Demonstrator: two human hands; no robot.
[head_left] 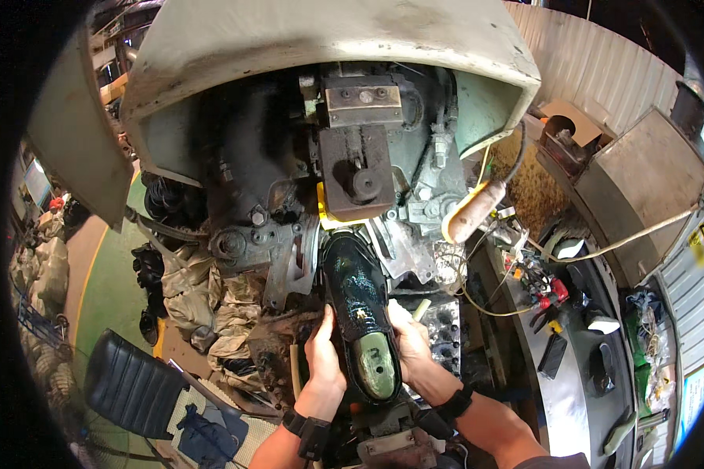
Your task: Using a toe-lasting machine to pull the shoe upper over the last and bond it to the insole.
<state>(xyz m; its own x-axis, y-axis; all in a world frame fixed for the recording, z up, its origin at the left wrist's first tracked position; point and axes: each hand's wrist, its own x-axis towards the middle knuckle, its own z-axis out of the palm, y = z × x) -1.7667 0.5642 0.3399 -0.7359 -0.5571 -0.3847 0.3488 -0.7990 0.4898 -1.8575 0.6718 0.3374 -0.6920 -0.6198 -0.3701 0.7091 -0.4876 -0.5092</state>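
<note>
A black shoe upper on a green shoe last (377, 367) lies lengthwise between my hands, its far end at the machine's metal jaws (293, 262). The last's green end with a small hole faces up, near me. My left hand (321, 356) grips the upper's left side, thumb along the edge. On the right side my right hand (414, 344) holds it the same way; part of its fingers is hidden beneath. Just beyond the far end hangs a dark metal block (356, 176) with a round knob.
A curved pale hood (332, 35) arches over the machine. A work lamp (475, 213) hangs at right by a cable. Farther right, a bench (555, 391) carries tools and black shoes. To the left stand a black padded chair (129, 383) and a heap of beige cloth (192, 293).
</note>
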